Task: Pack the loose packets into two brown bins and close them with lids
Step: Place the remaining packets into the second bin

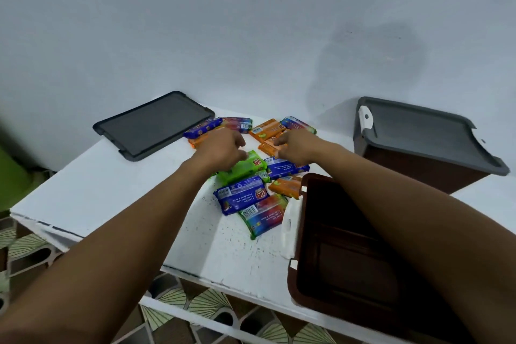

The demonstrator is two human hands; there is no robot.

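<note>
Several loose packets in blue, orange, green and rainbow wrappers lie scattered on the white table (pixel 111 187). My left hand (pixel 223 148) rests curled on a green packet (pixel 245 169) in the middle of the pile. My right hand (pixel 297 148) pinches the edge of an orange packet (pixel 269 148) just behind it. An open, empty brown bin (pixel 296 274) stands at the front right under my right forearm. A second brown bin (pixel 405 167) at the back right has a grey lid (pixel 418 131) on it. Another grey lid (pixel 153 124) lies flat at the back left.
A blue packet (pixel 241 195) and a rainbow packet (pixel 262 213) lie nearest me, beside the open bin's white latch (pixel 290 226). A pale wall rises right behind the table. Patterned floor tiles (pixel 206 304) show below the table's front edge.
</note>
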